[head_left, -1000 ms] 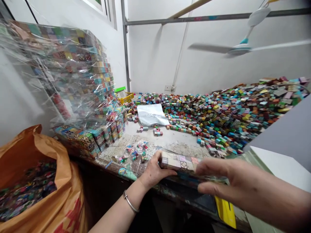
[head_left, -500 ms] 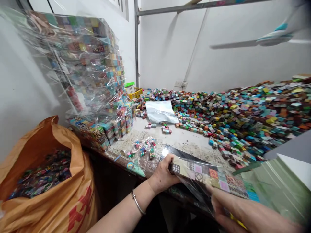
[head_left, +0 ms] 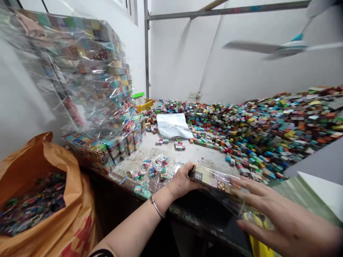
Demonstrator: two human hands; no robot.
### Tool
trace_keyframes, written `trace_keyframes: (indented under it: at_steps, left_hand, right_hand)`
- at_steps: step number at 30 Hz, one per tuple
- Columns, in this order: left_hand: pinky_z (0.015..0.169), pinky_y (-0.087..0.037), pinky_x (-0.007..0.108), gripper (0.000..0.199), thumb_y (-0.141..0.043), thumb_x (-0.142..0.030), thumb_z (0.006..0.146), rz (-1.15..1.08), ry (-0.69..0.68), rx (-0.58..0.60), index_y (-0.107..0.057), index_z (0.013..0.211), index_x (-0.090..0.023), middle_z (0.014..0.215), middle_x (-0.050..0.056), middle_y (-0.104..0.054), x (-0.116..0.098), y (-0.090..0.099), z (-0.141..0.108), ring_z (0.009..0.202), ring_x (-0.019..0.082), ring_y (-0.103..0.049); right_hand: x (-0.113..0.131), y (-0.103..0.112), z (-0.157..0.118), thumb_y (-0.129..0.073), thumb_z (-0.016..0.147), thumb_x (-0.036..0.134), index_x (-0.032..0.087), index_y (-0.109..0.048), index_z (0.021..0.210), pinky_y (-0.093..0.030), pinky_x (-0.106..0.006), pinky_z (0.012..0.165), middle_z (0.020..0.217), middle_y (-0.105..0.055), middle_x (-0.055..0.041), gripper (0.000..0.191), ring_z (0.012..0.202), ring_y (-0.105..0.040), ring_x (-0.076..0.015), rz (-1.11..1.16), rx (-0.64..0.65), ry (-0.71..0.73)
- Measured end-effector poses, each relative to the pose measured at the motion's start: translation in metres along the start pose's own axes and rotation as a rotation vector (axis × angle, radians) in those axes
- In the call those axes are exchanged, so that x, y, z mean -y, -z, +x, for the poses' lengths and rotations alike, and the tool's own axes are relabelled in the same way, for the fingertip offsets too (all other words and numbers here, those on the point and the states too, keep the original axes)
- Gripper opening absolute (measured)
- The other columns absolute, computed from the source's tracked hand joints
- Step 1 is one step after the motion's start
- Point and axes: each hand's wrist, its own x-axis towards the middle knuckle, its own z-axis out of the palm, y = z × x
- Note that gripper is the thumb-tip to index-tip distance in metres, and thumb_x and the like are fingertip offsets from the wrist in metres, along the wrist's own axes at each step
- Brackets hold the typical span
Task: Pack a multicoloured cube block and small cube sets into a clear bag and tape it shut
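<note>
My left hand (head_left: pixel 184 181) grips the left end of a long block of small patterned boxes (head_left: pixel 210 180), with clear film over it. Over the block's right part lies my right hand (head_left: pixel 270 210), its fingers spread on the film and thumb apart below. Much of the block is hidden beneath that hand. Something yellow with a clear tape-like roll (head_left: pixel 258 228) shows under my right palm; whether the hand holds it is unclear. Small wrapped pieces (head_left: pixel 155 167) are scattered on the worktable (head_left: pixel 136 160) to the left of my left hand.
An orange sack (head_left: pixel 80 200) of small pieces stands at lower left. Behind it rises a film-covered stack of boxes (head_left: pixel 118 78). A large pile of small boxes (head_left: pixel 284 125) fills the back and right. A whitish sheet (head_left: pixel 174 125) lies mid-table; a fan (head_left: pixel 291 48) hangs upper right.
My right hand has opened out from a closed pose and now lies over the block, covering more of it. My left hand keeps its grip. The view has shifted slightly right.
</note>
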Motion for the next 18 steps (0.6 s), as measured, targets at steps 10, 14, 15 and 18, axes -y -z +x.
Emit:
trace_keyframes:
  at_steps: [10,14,15,18]
  left_hand:
    - [0.096,-0.038,0.033,0.039,-0.071,-0.022,0.066,0.202,-0.283,-0.012,-0.054,0.101,-0.017,0.107,0.007,-0.059,0.027,-0.001,0.076,0.106,0.020,-0.052]
    - [0.105,-0.027,0.041,0.036,-0.060,-0.016,0.071,0.282,-0.258,-0.008,-0.053,0.107,-0.019,0.123,0.009,-0.050,0.045,0.003,0.086,0.121,0.023,-0.040]
    - [0.105,-0.026,0.042,0.040,-0.059,-0.015,0.071,0.306,-0.233,0.002,-0.052,0.111,-0.019,0.125,0.010,-0.048,0.050,0.005,0.082,0.122,0.024,-0.039]
    - [0.106,-0.025,0.044,0.055,-0.061,-0.014,0.068,0.372,-0.128,0.041,-0.048,0.122,-0.018,0.129,0.013,-0.045,0.063,0.011,0.061,0.124,0.027,-0.037]
  right_hand:
    - [-0.028,0.013,0.054,-0.038,0.086,0.048,0.013,-0.064,0.107,-0.051,-0.047,0.086,0.113,-0.061,-0.0156,0.049,0.105,-0.057,-0.0311,-0.049,0.080,-0.278]
    - [-0.026,-0.007,0.058,-0.033,0.090,0.039,0.011,-0.064,0.103,-0.051,-0.041,0.086,0.108,-0.064,-0.0143,0.043,0.104,-0.057,-0.0269,-0.139,0.074,-0.186]
    - [-0.022,-0.016,0.056,-0.032,0.091,0.035,0.011,-0.064,0.102,-0.052,-0.040,0.085,0.107,-0.064,-0.0142,0.041,0.102,-0.058,-0.0261,-0.172,0.071,-0.152]
    - [-0.007,-0.044,0.045,-0.030,0.091,0.022,0.009,-0.064,0.101,-0.052,-0.043,0.081,0.107,-0.064,-0.0164,0.038,0.101,-0.059,-0.0270,-0.274,0.051,-0.055]
